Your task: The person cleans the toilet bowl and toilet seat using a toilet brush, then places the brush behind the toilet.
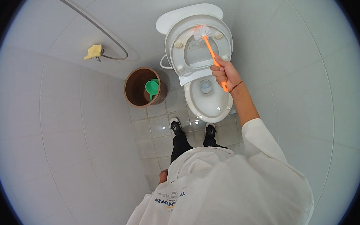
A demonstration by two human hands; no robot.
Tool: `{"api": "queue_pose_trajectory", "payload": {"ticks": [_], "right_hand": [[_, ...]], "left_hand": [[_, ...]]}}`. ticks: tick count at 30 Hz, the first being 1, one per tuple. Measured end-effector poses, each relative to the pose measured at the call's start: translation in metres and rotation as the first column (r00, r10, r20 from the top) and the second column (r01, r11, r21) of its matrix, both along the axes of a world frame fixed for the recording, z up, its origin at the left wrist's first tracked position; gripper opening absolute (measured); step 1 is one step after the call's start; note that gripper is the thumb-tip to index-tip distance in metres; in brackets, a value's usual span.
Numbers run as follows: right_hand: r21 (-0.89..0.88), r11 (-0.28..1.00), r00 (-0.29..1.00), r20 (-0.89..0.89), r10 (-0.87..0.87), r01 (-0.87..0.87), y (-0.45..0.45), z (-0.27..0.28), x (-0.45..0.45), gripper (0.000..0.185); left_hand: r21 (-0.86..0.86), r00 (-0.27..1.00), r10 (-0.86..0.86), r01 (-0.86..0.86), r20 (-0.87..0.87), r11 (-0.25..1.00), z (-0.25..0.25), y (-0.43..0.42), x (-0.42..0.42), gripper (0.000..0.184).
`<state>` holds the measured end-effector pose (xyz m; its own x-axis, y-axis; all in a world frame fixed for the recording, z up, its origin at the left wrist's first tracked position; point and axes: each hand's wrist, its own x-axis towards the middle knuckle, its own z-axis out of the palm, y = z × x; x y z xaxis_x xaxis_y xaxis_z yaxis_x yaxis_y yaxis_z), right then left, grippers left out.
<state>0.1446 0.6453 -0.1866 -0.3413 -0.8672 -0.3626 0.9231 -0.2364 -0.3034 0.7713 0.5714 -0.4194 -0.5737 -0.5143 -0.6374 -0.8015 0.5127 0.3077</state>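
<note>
My right hand [225, 72] is closed round the orange handle of a toilet brush [210, 47]. The brush's white bristles lie against the underside of the raised toilet seat [178, 55], near its upper edge. Below the seat is the open toilet bowl [191, 101], with a little water at its bottom. My left hand [163, 176] hangs at my left side, mostly hidden by my white shirt, so its fingers do not show.
A brown bucket [131, 99] with a green dipper [152, 88] in it stands left of the toilet. A yellow cloth [93, 52] hangs on the wall tap beside a grey hose [102, 30]. Tiled walls close in on both sides; the floor tiles [159, 125] look wet.
</note>
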Motion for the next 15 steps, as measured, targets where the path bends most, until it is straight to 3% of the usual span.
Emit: {"api": "queue_pose_trajectory", "payload": {"ticks": [1, 3, 5, 7, 11, 13, 14, 15], "right_hand": [[0.015, 1.000, 1.000, -0.012, -0.005, 0.005, -0.001, 0.000, 0.003, 0.031], [0.109, 0.993, 0.995, -0.093, -0.030, 0.040, -0.006, 0.005, 0.013, 0.034], [0.220, 0.972, 0.982, -0.187, -0.043, 0.084, -0.014, 0.009, 0.024, 0.038], [0.343, 0.925, 0.950, -0.307, -0.052, 0.161, -0.033, 0.009, 0.048, 0.045], [0.418, 0.832, 0.903, -0.376, -0.206, 0.364, -0.092, 0.007, 0.090, 0.049], [0.461, 0.752, 0.868, -0.392, -0.304, 0.472, -0.133, 0.006, 0.108, 0.050], [0.473, 0.648, 0.786, -0.506, -0.355, 0.597, -0.173, -0.002, 0.120, 0.050], [0.479, 0.555, 0.714, -0.606, -0.351, 0.680, -0.199, -0.018, 0.125, 0.050]], "left_hand": [[0.007, 1.000, -0.022, 0.022, -0.007, 1.000, -0.001, -0.009, -0.008, 0.025], [0.202, 0.926, 0.375, -0.360, -0.041, 0.911, -0.001, -0.032, -0.023, 0.029], [0.348, 0.709, 0.705, -0.666, 0.020, 0.660, 0.000, -0.056, -0.047, 0.031], [0.427, 0.408, 0.903, -0.846, 0.132, 0.320, 0.007, -0.088, -0.075, 0.032], [0.502, 0.531, 0.846, -0.745, 0.045, 0.440, 0.006, -0.163, -0.107, 0.026], [0.537, 0.622, 0.765, -0.594, -0.165, 0.599, 0.007, -0.199, -0.131, 0.024], [0.540, 0.679, 0.683, -0.481, -0.268, 0.691, 0.011, -0.253, -0.145, 0.023], [0.537, 0.657, 0.663, -0.436, -0.358, 0.722, 0.011, -0.281, -0.157, 0.020]]}}
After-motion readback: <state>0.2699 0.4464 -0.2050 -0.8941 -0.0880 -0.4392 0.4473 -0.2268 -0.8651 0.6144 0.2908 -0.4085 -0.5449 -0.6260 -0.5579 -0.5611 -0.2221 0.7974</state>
